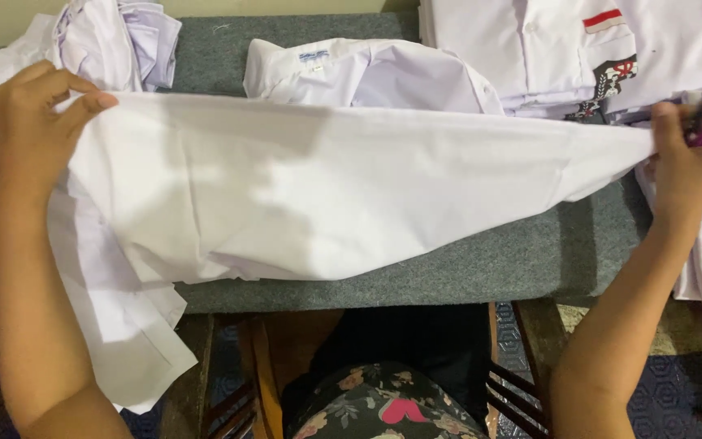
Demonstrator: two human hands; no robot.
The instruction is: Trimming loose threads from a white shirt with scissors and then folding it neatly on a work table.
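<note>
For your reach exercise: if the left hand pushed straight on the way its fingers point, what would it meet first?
The left hand points rightward along the stretched white cloth it pinches, so it would probably slide along that cloth first; depth is unclear.

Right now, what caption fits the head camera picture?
Left hand and right hand stretch a white garment over a grey padded table.

- Your left grip (30,134) pinches white cloth; up and to its right, the folded white shirt (367,75) on the grey worktop (481,260) shows a small white rectangular collar label (314,56) with blue print.
- Above and to the left of your right grip (688,150), the stacked white shirts (530,49) carry a small rectangular red-and-white chest patch (603,19).
- Just under that patch, nearer your right grip, a dark pocket badge (611,81) in black, red and white hangs over the edge of the stack.
- No packages, signs or screens show.
</note>
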